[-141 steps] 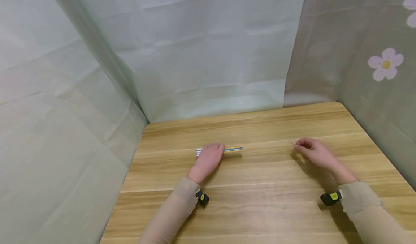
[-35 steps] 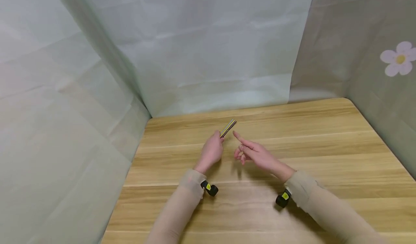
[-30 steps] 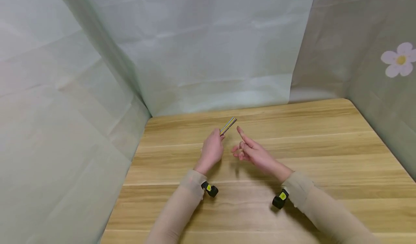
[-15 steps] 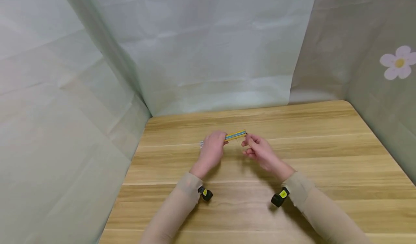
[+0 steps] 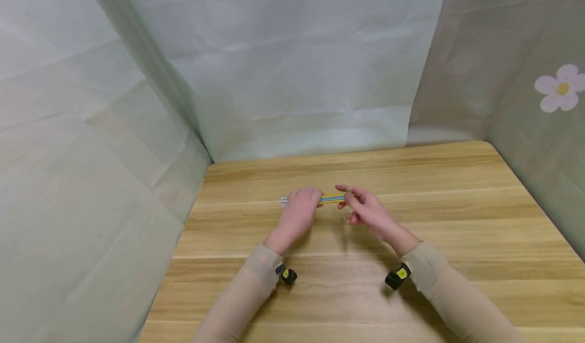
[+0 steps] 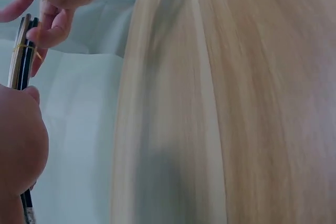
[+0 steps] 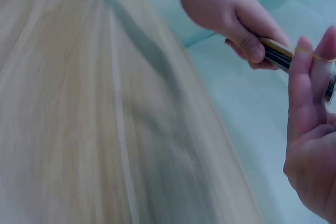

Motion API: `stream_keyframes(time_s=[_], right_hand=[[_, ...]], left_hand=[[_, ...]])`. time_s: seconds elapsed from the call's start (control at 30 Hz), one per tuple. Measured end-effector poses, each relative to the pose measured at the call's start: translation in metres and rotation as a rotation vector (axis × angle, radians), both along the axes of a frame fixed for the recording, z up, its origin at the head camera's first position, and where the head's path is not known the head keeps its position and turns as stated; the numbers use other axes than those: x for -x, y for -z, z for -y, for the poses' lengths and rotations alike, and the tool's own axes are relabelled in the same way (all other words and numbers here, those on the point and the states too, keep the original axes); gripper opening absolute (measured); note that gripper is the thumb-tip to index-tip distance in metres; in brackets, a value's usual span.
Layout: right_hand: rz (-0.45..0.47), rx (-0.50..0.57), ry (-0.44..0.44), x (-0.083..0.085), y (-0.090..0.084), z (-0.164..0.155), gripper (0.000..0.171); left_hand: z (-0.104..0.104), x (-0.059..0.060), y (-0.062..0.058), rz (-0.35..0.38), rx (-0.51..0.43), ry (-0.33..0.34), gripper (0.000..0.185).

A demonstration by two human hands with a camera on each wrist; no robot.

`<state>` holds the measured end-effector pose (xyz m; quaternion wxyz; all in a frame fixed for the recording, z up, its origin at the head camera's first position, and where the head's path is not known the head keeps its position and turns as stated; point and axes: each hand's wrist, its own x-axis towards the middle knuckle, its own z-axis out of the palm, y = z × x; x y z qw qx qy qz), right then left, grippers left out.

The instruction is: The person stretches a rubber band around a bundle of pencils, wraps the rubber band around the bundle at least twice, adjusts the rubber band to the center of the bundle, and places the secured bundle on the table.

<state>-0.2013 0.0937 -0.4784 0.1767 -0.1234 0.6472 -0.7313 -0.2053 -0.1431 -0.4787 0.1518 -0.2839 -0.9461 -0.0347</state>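
My left hand (image 5: 299, 211) grips a thin bundle of pencils (image 5: 332, 199), held level over the table, with yellow, blue and dark barrels. Silvery ends (image 5: 284, 201) stick out on the left side of the hand; the middle of the bundle is hidden in the palm. At the right end of the bundle, my right hand (image 5: 371, 215) works a thin yellow rubber band (image 7: 314, 55), which runs across its fingertips. In the left wrist view the band crosses the pencils (image 6: 24, 59) near their end, and the fingers of the right hand are bent around that end.
The wood-grain table (image 5: 457, 200) lies beneath both hands. Pale fabric walls (image 5: 301, 79) stand at the back and sides, with a flower print (image 5: 562, 88) on the right one. A black wrist camera (image 5: 287, 276) sits on the left sleeve, another camera (image 5: 396, 278) on the right.
The right hand has come from the far right to the pencils with the rubber band. The left hand has lifted the pencils, turned them away, then swung them back level.
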Motion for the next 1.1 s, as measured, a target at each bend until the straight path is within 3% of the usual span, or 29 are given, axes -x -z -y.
stream_keyframes(time_s=[0.2, 0.33, 0.57, 0.9, 1.1], right_hand=[[-0.219, -0.325, 0.032, -0.002, 0.001, 0.000, 0.050], [-0.330, -0.441, 0.058, -0.001, 0.006, 0.003, 0.048], [-0.382, -0.464, 0.060, 0.000, 0.013, 0.002, 0.041], [-0.372, -0.527, 0.054, 0.001, 0.010, 0.001, 0.038], [-0.314, -0.383, 0.056, 0.005, 0.012, 0.002, 0.036]], left_hand=[[-0.004, -0.005, -0.005, -0.025, 0.153, 0.049, 0.013], [-0.009, -0.007, -0.005, -0.039, 0.207, 0.067, 0.012], [-0.009, -0.008, 0.001, -0.039, 0.172, 0.075, 0.011], [-0.007, -0.008, 0.003, 0.001, 0.137, 0.080, 0.012], [-0.008, -0.012, 0.000, 0.087, -0.018, 0.061, 0.016]])
